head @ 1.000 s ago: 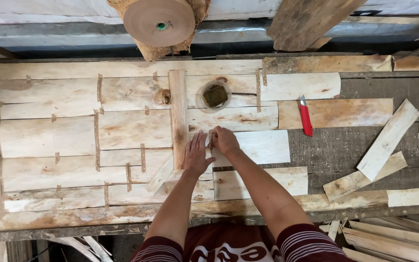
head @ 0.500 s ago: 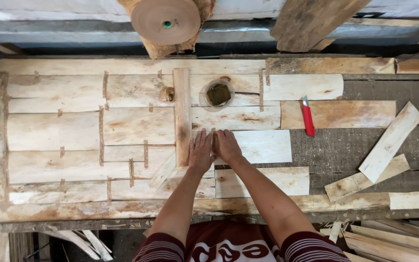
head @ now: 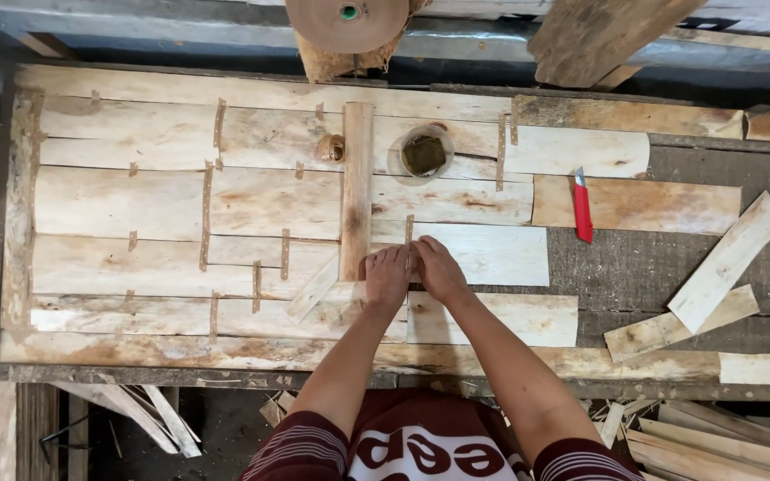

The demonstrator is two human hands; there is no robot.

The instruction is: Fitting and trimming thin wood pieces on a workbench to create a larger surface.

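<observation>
**Across the seam: both hands flat on the veneer**

On the long wooden workbench (head: 11,267), you had both hands pressed down side by side over the joint between pale veneer sheets. Your left hand (head: 388,278) lay with its fingers stretched forward and close together, flat on the wood, gripping nothing. Your right hand (head: 438,270) sat just beside it, touching or nearly touching, fingers likewise extended and pressing rather than closed around anything. Whether a short piece of tape lay under your fingertips, I could not tell.

The thing under your palms was the patchwork of thin, pale wooden veneer sheets (head: 162,205), laid edge to edge and held by short brown tape strips (head: 219,123) crossing the seams. Your hands sat near the middle of the bench's near half, where a whiter rectangular veneer piece (head: 492,254) met the larger joined panel; pressing there looked like a way to keep the two edges butted tight.

A narrow upright wooden batten (head: 356,191) ran away from your left hand, lying across several seams, probably as a weight or straightedge. A small loose veneer sliver (head: 314,287) lay tilted just left of your left hand. Beyond the batten stood a round cup with a dark sponge (head: 423,153), with a small roll of brown tape (head: 331,148) just beside the batten, both within easy reach. A red-handled utility knife (head: 582,209) rested well to your right, and spare veneer offcuts (head: 728,260) lay farther right.
</observation>
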